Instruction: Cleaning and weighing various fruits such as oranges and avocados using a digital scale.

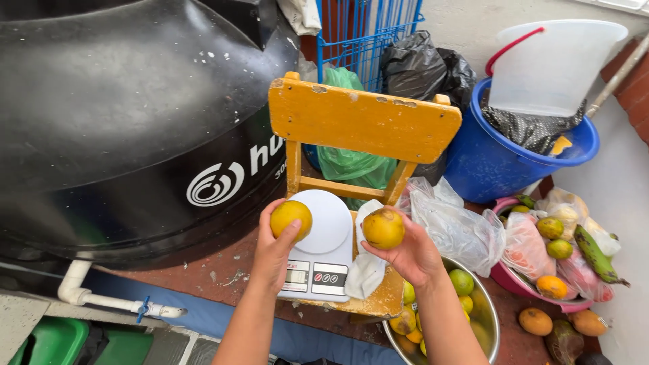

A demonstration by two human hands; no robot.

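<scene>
Two bare hands reach forward from the bottom of the view, each holding one round yellow-orange fruit. The left hand (274, 247) has its fingers curled around the left fruit (291, 219), which is raised just above the left edge of a white kitchen scale (321, 247). The right hand (409, 257) cups the right fruit (383, 228) from below, fingers wrapped about it, holding it just beside the scale's right edge and over a white cloth (365, 267). The scale sits on the seat of a small yellow wooden chair (365, 122), its round plate bare. Under the right forearm stands a metal bowl (490, 318) with more green and yellow fruit inside. To the right, a pink basin (514, 280) holds bagged fruit and loose pieces, with a few more fruits lying on the floor near it. Behind that is a blue bucket (487, 165) with a white bucket (551, 64) resting in it. A large black water tank (128, 115) fills the left side.
</scene>
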